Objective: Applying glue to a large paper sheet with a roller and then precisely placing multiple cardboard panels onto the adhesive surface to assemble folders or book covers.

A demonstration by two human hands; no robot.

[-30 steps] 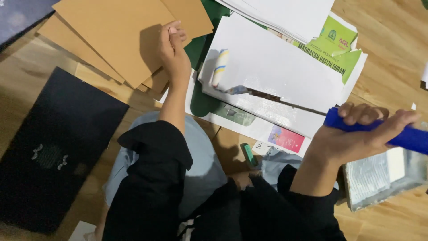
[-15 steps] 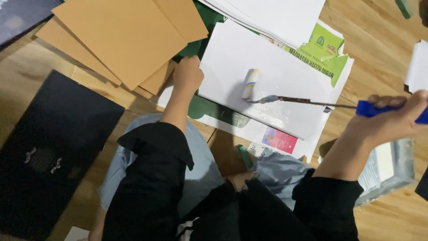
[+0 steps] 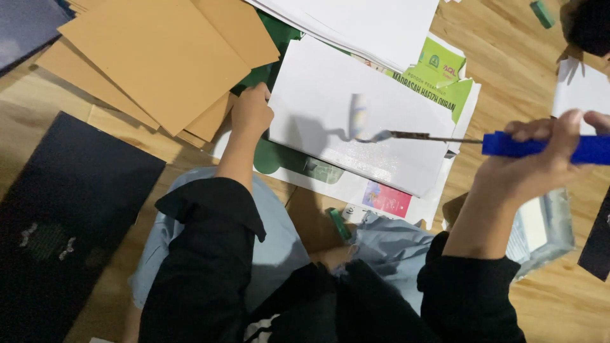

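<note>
While the right hand is closed round the blue handle of a small roller, the roller head sits well out to the left of that fist, at the end of a thin metal rod, resting on a white sheet. Its sleeve is pale and blurred, so I cannot tell its texture. A glossy, wet-looking patch shows on the sheet just below the rod. The left hand is curled, knuckles up, pressing the sheet's left edge; whether it pinches anything is hidden. A grey tray lies just under the right wrist, partly covered by it. A black board lies flat on the wooden floor at the left. Farther off, smooth brown cards fan out in a stack, cut off at the top edge beside more white paper.
</note>
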